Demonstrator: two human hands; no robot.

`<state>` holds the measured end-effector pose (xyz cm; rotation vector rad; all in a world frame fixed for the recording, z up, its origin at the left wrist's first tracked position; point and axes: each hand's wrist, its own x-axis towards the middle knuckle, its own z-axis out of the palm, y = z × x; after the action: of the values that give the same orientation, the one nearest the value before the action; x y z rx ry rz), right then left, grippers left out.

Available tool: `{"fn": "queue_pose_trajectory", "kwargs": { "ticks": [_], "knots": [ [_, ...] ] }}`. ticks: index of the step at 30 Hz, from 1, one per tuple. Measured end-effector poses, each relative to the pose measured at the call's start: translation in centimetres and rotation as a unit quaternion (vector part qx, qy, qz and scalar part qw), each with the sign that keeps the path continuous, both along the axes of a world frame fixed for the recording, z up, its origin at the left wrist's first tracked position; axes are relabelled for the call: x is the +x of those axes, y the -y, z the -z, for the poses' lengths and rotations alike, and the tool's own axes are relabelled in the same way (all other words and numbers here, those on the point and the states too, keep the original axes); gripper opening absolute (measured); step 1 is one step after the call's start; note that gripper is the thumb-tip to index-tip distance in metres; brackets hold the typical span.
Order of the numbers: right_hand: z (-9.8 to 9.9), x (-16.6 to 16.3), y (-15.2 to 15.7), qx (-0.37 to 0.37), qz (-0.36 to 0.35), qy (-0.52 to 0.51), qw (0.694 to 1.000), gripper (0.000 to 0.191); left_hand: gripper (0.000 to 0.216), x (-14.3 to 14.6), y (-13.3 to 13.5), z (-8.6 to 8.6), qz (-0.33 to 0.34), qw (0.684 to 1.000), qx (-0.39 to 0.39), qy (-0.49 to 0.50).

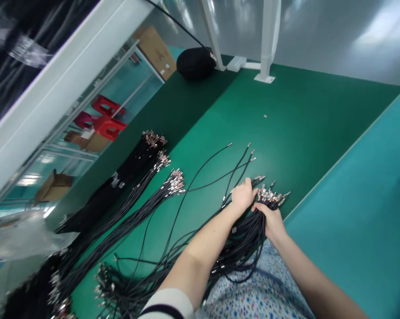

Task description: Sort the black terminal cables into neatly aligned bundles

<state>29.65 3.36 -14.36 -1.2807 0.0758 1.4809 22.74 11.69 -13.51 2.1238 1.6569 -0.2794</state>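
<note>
Green tabletop (306, 119), black cables (243, 239) (metal-tipped), red stools (108, 128)

The camera sits up on the person's head, looking forward and steeply down over the green work surface (306, 115). It is close enough to take in the left hand (243, 196) and right hand (272, 220), with patterned clothing (253, 294) below them. The view leans sideways, slanting the white beam (53, 88) at upper left, and reaches the grey floor (319, 35) beyond.
</note>
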Motion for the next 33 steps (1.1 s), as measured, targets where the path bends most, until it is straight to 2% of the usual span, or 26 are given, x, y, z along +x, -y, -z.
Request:
{"fn": "queue_pose_trajectory", "kwargs": {
  "ticks": [2,5,7,9,11,12,14,15,16,17,18,19,21,23,25,27,28,30,32,33],
  "knots": [
    [-0.1,0.1,0.2,-0.001,0.01,-0.001,1.0,0.014,0.031,0.0,0.1,0.9,0.038,0.999,-0.001,-0.012],
    [-0.1,0.2,0.4,-0.004,0.027,0.002,1.0,0.013,0.021,-1.2,0.5,0.4,0.059,0.998,-0.014,0.021],
    [-0.2,0.2,0.5,-0.003,0.039,-0.001,0.999,0.015,0.016,-1.7,1.6,-0.6,0.046,0.992,-0.053,0.103],
    [-0.4,0.3,0.7,0.013,0.046,-0.009,0.999,0.02,0.013,-1.6,3.2,-1.5,-0.014,0.97,-0.097,0.224],
    [-0.7,0.4,1.0,0.037,0.038,-0.019,0.998,0.023,0.009,-1.0,5.0,-2.0,-0.155,0.914,-0.126,0.352],
    [-0.8,0.6,1.2,0.047,0.027,-0.024,0.998,0.024,0.004,-0.6,5.8,-2.1,-0.241,0.868,-0.136,0.413],
    [-1.0,0.9,1.8,0.058,0.0,-0.028,0.998,0.027,0.013,0.0,6.8,-2.1,-0.388,0.747,-0.16,0.515],
    [-1.0,1.1,2.1,0.062,-0.011,-0.028,0.998,0.028,0.022,0.2,7.1,-2.1,-0.428,0.691,-0.173,0.557],
    [-1.0,1.2,2.3,0.067,-0.02,-0.028,0.997,0.03,0.03,0.3,7.3,-2.0,-0.447,0.648,-0.182,0.589],
    [-1.0,1.4,2.5,0.074,-0.027,-0.03,0.996,0.033,0.036,0.4,7.4,-1.8,-0.453,0.622,-0.183,0.612],
    [-1.0,1.5,2.6,0.082,-0.034,-0.035,0.995,0.035,0.041,0.5,7.5,-1.6,-0.451,0.613,-0.176,0.624],
    [-0.9,1.6,2.7,0.089,-0.039,-0.041,0.994,0.037,0.043,0.6,7.7,-1.3,-0.447,0.618,-0.158,0.627],
    [-0.9,1.7,2.6,0.095,-0.044,-0.046,0.993,0.041,0.043,0.8,8.3,-0.7,-0.435,0.65,-0.11,0.613],
    [-0.8,1.6,2.4,0.092,-0.038,-0.031,0.995,0.042,0.04,0.9,8.5,-0.1,-0.412,0.693,-0.074,0.587],
    [-0.8,1.5,2.1,0.089,-0.041,-0.014,0.995,0.035,0.037,0.6,7.6,0.2,-0.362,0.745,-0.051,0.558],
    [-0.7,1.5,2.0,0.094,-0.062,-0.004,0.994,0.024,0.037,-0.5,4.6,0.2,-0.279,0.816,0.011,0.506],
    [-0.5,1.5,2.1,0.095,-0.072,-0.001,0.993,0.021,0.041,-1.4,2.4,0.1,-0.236,0.852,0.07,0.463],
    [-0.2,1.5,2.2,0.09,-0.078,0.005,0.993,0.02,0.05,-3.7,-2.7,0.0,-0.155,0.921,0.175,0.313],
    [0.2,1.6,2.3,0.078,-0.073,0.008,0.994,0.021,0.058,-6.2,-7.6,0.0,-0.177,0.948,0.228,0.136],
    [0.4,1.7,2.3,0.074,-0.073,0.008,0.995,0.022,0.058,-7.2,-9.5,0.1,-0.186,0.955,0.222,0.063]
  ]
}}
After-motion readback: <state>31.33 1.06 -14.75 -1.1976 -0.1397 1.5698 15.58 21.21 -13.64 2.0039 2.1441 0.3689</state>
